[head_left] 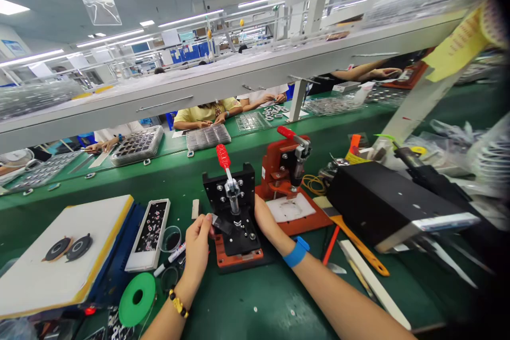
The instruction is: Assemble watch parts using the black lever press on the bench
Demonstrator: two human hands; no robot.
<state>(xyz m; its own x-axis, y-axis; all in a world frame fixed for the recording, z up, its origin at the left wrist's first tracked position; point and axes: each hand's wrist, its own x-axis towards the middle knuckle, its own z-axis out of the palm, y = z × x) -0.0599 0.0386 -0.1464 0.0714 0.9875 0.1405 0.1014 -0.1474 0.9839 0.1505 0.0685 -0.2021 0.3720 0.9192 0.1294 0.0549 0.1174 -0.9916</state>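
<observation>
Item 1: small dark film piece (220, 224), pinched in the clenched grip of the left hand (196, 251), forearm raised, held against the left edge of a black toggle press (239, 236) with red handle (223, 156). Right hand (265, 218): wrist bent, grip loose and released, fingers against the press's right side; blue wristband (297, 252). Item 2: red toggle press (283, 162), just beside, on green surface (274, 303).
</observation>
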